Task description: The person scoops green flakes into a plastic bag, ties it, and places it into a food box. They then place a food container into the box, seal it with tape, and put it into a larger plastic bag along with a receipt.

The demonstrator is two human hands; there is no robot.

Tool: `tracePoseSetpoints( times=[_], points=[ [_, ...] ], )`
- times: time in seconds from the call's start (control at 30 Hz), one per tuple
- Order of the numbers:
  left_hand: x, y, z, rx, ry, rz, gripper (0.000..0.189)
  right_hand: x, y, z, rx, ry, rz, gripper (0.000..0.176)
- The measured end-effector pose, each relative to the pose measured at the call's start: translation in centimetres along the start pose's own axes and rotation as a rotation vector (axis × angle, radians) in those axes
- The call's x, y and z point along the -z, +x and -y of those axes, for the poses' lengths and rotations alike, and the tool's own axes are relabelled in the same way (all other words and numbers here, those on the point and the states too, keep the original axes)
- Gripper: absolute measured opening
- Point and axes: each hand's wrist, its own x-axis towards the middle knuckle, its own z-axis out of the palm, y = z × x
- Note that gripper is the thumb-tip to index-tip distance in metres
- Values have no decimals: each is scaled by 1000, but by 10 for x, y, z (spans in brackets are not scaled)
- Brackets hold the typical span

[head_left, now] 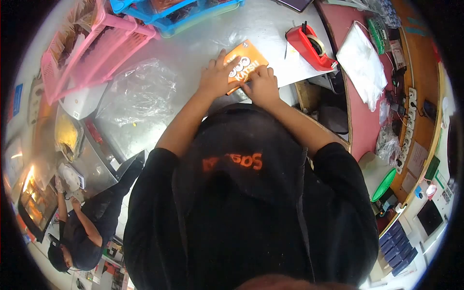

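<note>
Packet (247, 59) half hidden, orange, left hand (218, 77) spread flat on it, right hand (262, 87) grip unclear

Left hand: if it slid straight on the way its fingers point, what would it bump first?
The left hand already rests on the orange packet. Beyond that it looks like bare table, probably missing the red tape dispenser.
</note>
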Motion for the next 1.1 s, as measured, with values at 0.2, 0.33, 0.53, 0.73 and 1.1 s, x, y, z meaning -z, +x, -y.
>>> tracePoseSetpoints(
  times=[0.2, 0.33, 0.53, 0.73, 1.1],
  points=[
    [-8, 5, -1, 21, 60, -59, 75, -32, 11, 5, -368, 192, 39, 21],
    [-8, 2, -3, 16, 49, -97, 73, -54, 10, -6, -334, 336, -44, 14],
    [-4, 3, 1, -7, 45, -78, 73, -54, 8, -2, -341, 393, -118, 9],
    [-11, 4, 4, 3, 26, -80, 77, -61, 1, 5, -313, 417, -234, 10],
    [-3, -15, -5, -51, 38, -47, 95, -12, 10, -67, -49, 386, -296, 45]
  ],
)
